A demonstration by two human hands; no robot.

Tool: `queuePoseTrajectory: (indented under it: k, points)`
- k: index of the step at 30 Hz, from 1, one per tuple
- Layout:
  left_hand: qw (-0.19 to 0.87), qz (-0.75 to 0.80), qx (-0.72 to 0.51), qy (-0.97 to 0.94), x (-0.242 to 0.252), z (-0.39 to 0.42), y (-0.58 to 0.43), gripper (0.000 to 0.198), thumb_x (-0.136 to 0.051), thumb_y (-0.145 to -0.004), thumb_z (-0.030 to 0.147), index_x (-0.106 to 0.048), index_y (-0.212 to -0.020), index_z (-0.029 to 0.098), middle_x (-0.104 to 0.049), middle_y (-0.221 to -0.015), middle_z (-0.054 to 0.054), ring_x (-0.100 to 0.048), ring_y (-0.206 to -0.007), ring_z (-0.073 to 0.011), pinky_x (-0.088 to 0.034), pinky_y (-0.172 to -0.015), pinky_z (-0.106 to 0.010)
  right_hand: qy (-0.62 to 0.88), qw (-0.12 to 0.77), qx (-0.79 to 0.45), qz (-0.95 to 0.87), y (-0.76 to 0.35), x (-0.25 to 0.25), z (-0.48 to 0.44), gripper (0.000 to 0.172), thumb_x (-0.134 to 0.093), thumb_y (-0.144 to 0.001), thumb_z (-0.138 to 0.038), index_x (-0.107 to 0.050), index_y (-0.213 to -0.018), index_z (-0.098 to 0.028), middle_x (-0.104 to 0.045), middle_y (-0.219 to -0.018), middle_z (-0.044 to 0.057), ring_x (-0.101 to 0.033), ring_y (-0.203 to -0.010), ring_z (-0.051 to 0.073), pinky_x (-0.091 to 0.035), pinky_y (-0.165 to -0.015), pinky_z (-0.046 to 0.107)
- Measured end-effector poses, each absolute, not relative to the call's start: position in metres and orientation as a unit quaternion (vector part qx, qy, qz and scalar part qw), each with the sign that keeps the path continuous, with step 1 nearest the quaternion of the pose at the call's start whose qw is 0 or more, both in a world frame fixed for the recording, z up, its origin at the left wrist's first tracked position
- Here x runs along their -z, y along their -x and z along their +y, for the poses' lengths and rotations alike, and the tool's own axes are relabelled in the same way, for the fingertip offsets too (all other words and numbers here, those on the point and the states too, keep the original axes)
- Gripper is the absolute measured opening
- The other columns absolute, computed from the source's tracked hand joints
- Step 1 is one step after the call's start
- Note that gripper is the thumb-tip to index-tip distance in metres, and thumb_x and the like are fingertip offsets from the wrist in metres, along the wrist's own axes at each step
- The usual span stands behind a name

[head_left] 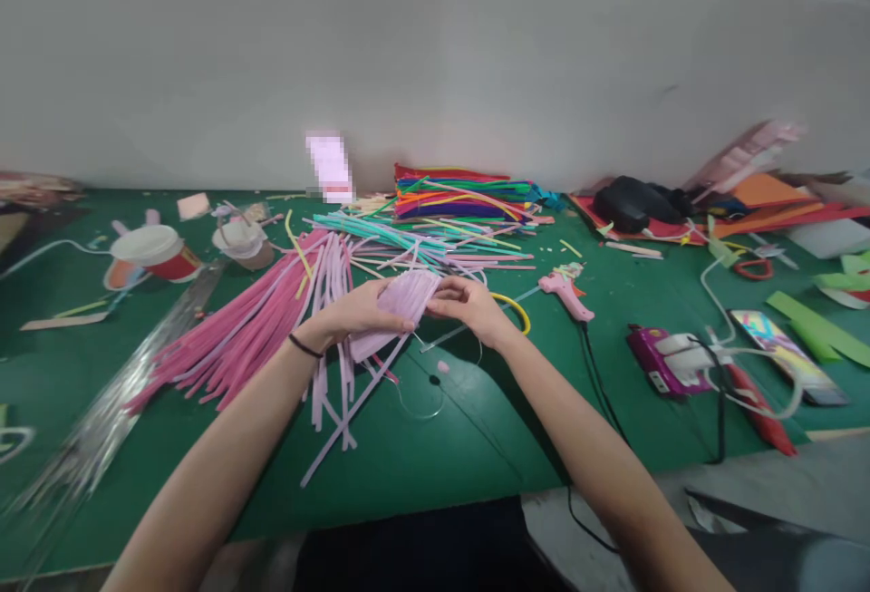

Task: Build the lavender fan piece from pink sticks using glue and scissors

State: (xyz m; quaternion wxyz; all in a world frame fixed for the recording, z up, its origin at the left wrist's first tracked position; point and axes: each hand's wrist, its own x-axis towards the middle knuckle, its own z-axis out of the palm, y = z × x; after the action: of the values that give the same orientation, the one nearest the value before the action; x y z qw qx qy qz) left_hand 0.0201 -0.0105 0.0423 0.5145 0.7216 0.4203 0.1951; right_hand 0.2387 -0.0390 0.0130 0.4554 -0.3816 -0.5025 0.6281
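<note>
A flat lilac piece (413, 293) made of pipe cleaners laid side by side is held up over the table. My left hand (360, 311) wraps round it, thumb across the front. At its right edge, the thumb and fingers of my right hand (474, 309) close together on it; the exact grip is partly hidden. Loose lilac pipe cleaners (333, 279) lie beneath and left of my left hand. Beside them spreads a bundle of pink pipe cleaners (237, 329). A pink glue gun (569, 295) rests to the right of my right hand.
Multicoloured pipe cleaners (462, 198) are stacked by the wall. Two cups, a paper cup (163, 252) and a drink cup (245, 243), stand at left. Silvery wires (136, 393) lie nearby. On the right are a purple power adapter (670, 361), a phone (788, 356) and cables.
</note>
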Motion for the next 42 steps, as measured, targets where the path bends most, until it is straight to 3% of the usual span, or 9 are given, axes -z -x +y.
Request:
queuePoseTrajectory:
  k: [6,14,28,42]
  points:
    - [0.482,0.450,-0.212,-0.721,-0.037,-0.013,-0.026,0.076,-0.081,-0.058,0.047,-0.060,-0.123,0.014,-0.069,-0.114,-0.008,-0.064,-0.103,-0.0292,-0.051,-0.090,-0.039,0.416,0.448,-0.650,-0.452,-0.235,-0.014,-0.040,0.035,-0.083,-0.062,-0.040,-0.063,-0.081,-0.018,-0.072,-0.071,0.001,-0.070,-0.066,0.015,-0.059,-0.067,0.027]
    - [0.482,0.461,-0.213,-0.714,-0.027,-0.012,-0.024,0.075,-0.081,-0.059,0.048,-0.059,-0.122,0.013,-0.068,-0.115,-0.009,-0.063,-0.105,-0.0306,-0.049,-0.093,-0.042,0.424,0.427,-0.674,-0.428,-0.238,-0.011,-0.039,0.035,-0.085,-0.061,-0.036,-0.061,-0.077,-0.016,-0.072,-0.069,0.001,-0.070,-0.063,0.013,-0.059,-0.062,0.023]
    - [0.531,0.450,-0.235,-0.678,-0.019,-0.014,-0.025,0.060,-0.079,-0.062,0.041,-0.064,-0.114,0.016,-0.070,-0.111,-0.010,-0.066,-0.101,-0.0286,-0.053,-0.086,-0.038,0.426,0.389,-0.711,-0.402,-0.233,-0.014,-0.040,0.026,-0.084,-0.064,-0.030,-0.066,-0.072,-0.013,-0.071,-0.065,0.004,-0.070,-0.060,0.012,-0.058,-0.057,0.017]
    - [0.566,0.451,-0.232,-0.650,-0.023,-0.019,-0.028,0.060,-0.080,-0.063,0.040,-0.063,-0.116,0.017,-0.071,-0.107,-0.007,-0.066,-0.095,-0.0259,-0.053,-0.083,-0.037,0.437,0.482,-0.602,-0.463,-0.233,-0.013,-0.038,0.035,-0.081,-0.063,-0.043,-0.066,-0.082,-0.017,-0.071,-0.070,0.000,-0.068,-0.062,0.014,-0.059,-0.064,0.027]
